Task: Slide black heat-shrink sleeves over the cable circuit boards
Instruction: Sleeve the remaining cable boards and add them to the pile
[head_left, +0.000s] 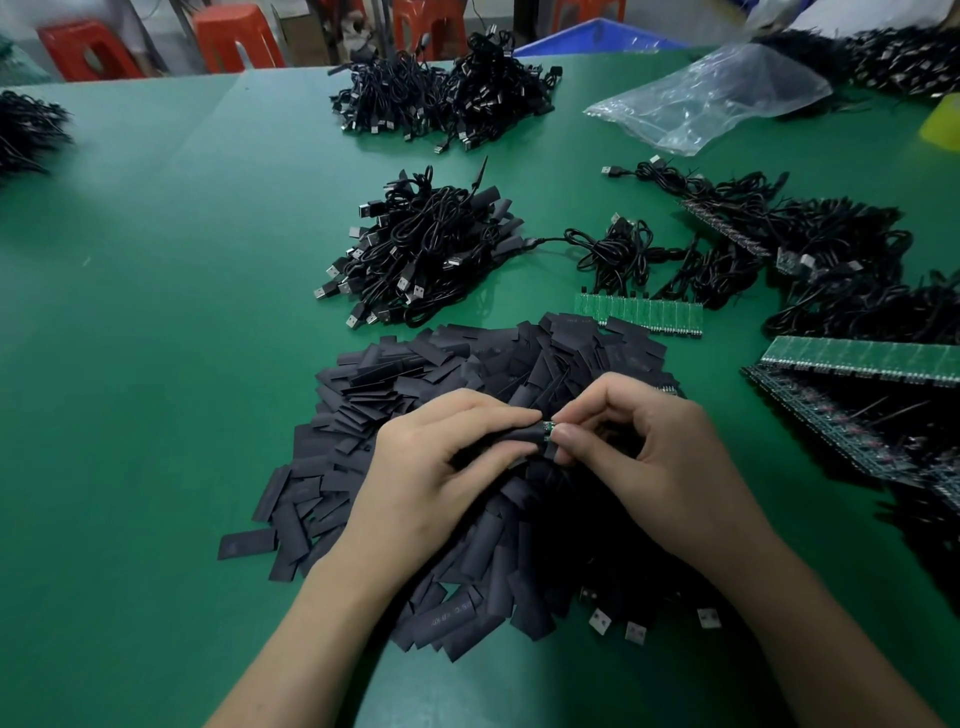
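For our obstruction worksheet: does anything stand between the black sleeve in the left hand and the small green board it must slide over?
Nothing visible separates them: the black heat-shrink sleeve in the left hand meets the small green circuit board. Only the fingers of the right hand, pinching the board's end, lie on the sleeve's path.

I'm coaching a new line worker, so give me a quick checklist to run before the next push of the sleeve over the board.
1. Sleeve grip: left hand grips the black sleeve: ok.
2. Board grip: right hand pinches the circuit board: ok.
3. Board fully covered: not ok, green shows between the fingertips.
4. Sleeve mouth square to the board: cannot tell, fingers hide it.
5. Spare sleeves: pile of sleeves lies under the hands: ok.
6. More work waiting: row of green boards beyond the pile: ok.
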